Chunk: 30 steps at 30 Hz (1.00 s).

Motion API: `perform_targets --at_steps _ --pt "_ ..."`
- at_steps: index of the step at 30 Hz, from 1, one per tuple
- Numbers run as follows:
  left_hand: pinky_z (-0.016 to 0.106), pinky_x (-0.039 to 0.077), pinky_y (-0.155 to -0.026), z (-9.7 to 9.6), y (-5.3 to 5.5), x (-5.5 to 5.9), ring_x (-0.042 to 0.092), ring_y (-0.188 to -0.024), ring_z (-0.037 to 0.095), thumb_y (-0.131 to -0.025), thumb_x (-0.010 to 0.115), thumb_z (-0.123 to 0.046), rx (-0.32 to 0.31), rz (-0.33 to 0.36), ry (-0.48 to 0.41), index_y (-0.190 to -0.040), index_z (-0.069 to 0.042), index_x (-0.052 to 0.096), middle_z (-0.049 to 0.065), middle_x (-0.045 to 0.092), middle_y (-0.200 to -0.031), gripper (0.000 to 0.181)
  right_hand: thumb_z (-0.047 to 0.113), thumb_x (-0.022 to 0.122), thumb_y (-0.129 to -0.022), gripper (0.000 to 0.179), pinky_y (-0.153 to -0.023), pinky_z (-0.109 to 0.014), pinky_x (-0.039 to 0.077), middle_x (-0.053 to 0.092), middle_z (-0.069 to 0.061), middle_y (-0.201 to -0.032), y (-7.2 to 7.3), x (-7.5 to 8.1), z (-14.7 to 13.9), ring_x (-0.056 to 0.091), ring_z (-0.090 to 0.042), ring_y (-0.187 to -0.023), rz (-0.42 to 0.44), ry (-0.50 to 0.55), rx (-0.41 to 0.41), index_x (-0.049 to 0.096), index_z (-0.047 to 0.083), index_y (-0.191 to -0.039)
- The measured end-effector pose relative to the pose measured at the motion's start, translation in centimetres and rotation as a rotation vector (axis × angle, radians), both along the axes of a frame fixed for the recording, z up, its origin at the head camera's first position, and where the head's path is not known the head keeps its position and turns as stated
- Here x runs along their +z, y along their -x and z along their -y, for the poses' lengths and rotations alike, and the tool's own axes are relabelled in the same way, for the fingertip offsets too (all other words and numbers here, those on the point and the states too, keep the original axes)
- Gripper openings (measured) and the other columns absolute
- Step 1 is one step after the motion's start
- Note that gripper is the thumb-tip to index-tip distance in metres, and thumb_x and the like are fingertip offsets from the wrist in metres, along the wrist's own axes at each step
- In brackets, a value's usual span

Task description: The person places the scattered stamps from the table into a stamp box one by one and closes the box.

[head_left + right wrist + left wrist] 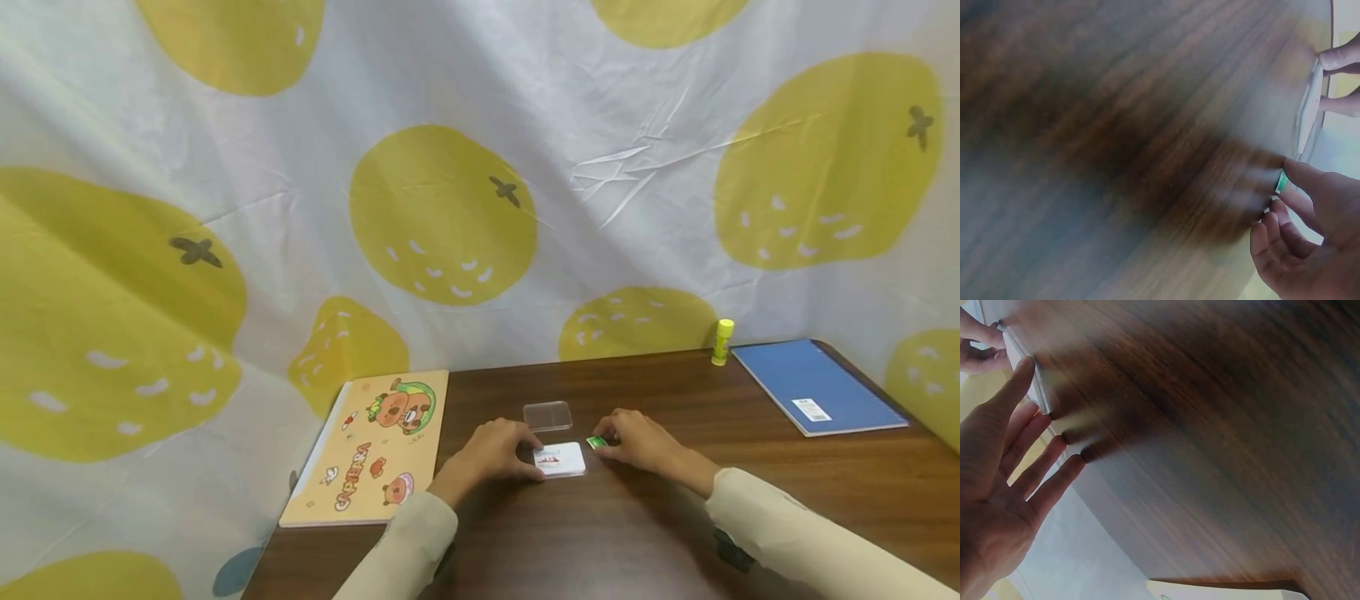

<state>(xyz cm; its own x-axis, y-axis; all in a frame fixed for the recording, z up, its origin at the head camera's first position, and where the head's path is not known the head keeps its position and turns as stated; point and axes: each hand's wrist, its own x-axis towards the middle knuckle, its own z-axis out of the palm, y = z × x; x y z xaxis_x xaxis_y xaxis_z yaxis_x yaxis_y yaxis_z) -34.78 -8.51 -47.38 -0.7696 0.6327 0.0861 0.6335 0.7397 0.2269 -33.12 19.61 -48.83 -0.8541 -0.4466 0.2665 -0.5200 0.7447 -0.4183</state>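
In the head view a clear plastic case filled with white cards [564, 458] lies on the table, the top card carrying a red print. My left hand [497, 450] holds it by the left end, thumb on the near edge and a finger on the far one. The left wrist view shows the other fingers of that hand [1016, 450] stretched out past the case. A small green card [597, 442] sits between the thumb and fingers of my right hand [637, 442], close to the table just right of the case. Behind the case lies a clear plastic lid [547, 417].
An orange capybara notebook [390, 450] lies to the left on the brown table [570, 550]. At the back right stands a yellow-green glue stick [722, 342], beside a blue notebook [817, 383]. A fruit-patterned curtain [465, 333] hangs along the back and sides.
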Motion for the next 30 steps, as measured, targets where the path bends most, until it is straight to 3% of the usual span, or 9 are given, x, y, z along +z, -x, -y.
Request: perform_targets --at_steps 16,30 --pt "0.034 0.053 -0.092 -0.2 0.2 0.5 0.065 -0.102 0.01 -0.077 0.09 -0.05 0.036 0.031 0.014 -0.113 -0.024 0.081 -0.009 0.075 -0.115 0.045 0.012 0.082 -0.088 0.011 -0.064 -0.027 0.05 0.066 0.005 -0.08 -1.1 0.7 0.0 0.059 -0.008 -0.073 0.002 -0.015 0.053 0.077 0.006 -0.096" --pt "0.033 0.053 -0.087 -0.4 -0.1 0.5 0.064 -0.096 0.008 -0.076 0.091 -0.049 0.032 0.028 0.026 -0.111 -0.024 0.081 -0.008 0.075 -0.111 0.044 0.007 0.084 -0.084 0.019 -0.066 -0.03 0.055 0.072 -0.001 -0.083 -1.4 0.7 0.0 0.067 -0.015 -0.076 0.05 0.02 0.077 0.075 0.003 -0.101"
